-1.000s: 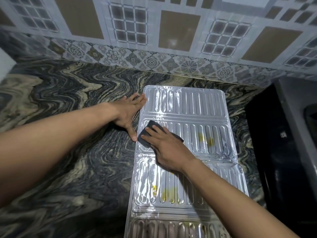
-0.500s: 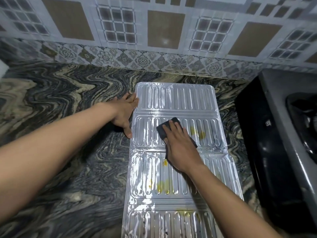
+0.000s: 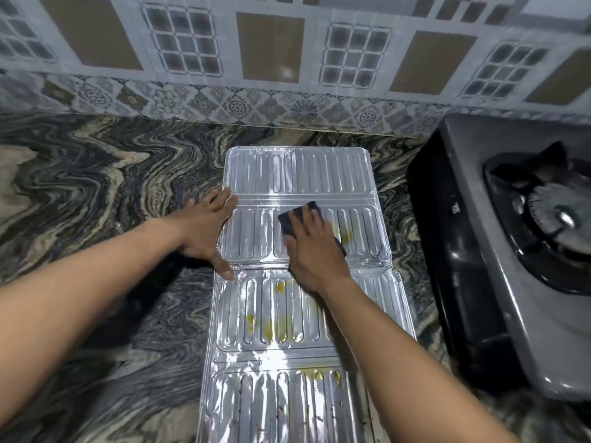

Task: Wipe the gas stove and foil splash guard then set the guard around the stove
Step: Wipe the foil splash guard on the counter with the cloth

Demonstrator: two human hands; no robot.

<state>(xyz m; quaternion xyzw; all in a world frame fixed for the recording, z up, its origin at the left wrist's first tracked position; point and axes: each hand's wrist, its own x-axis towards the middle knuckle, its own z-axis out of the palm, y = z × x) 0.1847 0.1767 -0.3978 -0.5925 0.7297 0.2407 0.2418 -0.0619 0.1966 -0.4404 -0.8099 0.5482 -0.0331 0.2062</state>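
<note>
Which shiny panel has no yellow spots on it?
The far panel, the one nearest the tiled wall. It looks clean, while the other three panels all show yellow stains.

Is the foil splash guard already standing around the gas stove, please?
No, the foil splash guard lies flat on the countertop beside the gas stove, under the right hand and its dark cloth.

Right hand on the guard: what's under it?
A dark cloth, pressed onto the foil splash guard by the right hand. Most of the cloth and any stains beneath are covered.
</note>
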